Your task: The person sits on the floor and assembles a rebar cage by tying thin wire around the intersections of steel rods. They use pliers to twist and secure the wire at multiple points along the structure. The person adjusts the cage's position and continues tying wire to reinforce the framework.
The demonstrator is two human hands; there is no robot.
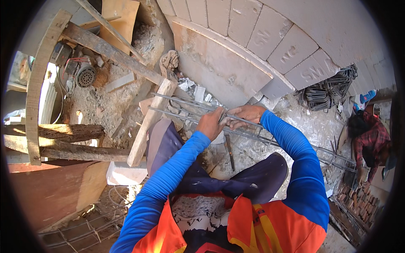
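A long, narrow cage of steel rebar [270, 139] runs from the wooden support at left across my lap toward the right. My left hand [210, 124] is closed around its rods. Beside it my right hand [246, 115] has its fingers bent and pressed on the same rods, the fingertips of both hands nearly meeting. Whether a thin tie wire is between the fingers is too small to tell. Below the hands a dark-handled metal tool [229, 152] lies on the dusty floor between my legs.
A wooden trestle [144, 124] bears the cage's left end. Bent steel stirrups [327, 89] are heaped by stacked grey blocks [270, 31]. An electric motor [85, 75] sits among rubble at left. Another person [371, 137] crouches at far right near stacked bricks [358, 202]. Steel mesh [86, 232] lies lower left.
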